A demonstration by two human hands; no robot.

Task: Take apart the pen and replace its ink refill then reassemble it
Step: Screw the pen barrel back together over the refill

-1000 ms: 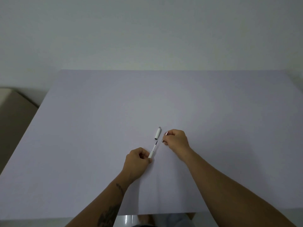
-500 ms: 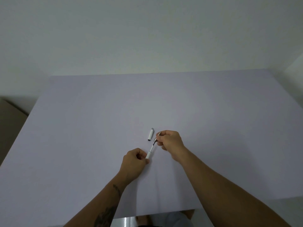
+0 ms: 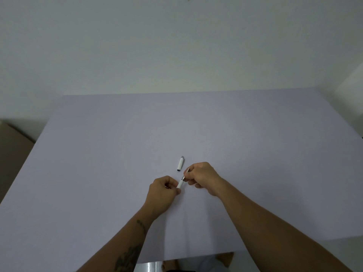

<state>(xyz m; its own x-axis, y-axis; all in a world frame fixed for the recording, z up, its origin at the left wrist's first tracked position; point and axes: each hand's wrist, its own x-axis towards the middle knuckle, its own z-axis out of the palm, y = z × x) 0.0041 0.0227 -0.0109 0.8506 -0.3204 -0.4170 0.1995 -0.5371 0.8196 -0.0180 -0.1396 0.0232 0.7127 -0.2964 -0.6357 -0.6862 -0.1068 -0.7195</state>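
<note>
My left hand (image 3: pixel 163 190) grips the white barrel of the pen (image 3: pixel 180 183), which points up and to the right. My right hand (image 3: pixel 203 176) pinches the pen's dark metallic front section, whose tip pokes out past my fingers. The two hands are almost touching, just above the table. The white pen cap (image 3: pixel 180 163) with a grey end lies loose on the table just beyond my hands. Most of the barrel is hidden inside my left fist.
A large pale lilac table (image 3: pixel 98 154) fills the view, backed by a white wall. A brown box (image 3: pixel 11 154) stands off the table's left side. The table's near edge runs just below my forearms.
My right hand has moved from beside the pen onto its front section. Both hands drew closer together, so less of the pen shows between them. The cap stayed put.
</note>
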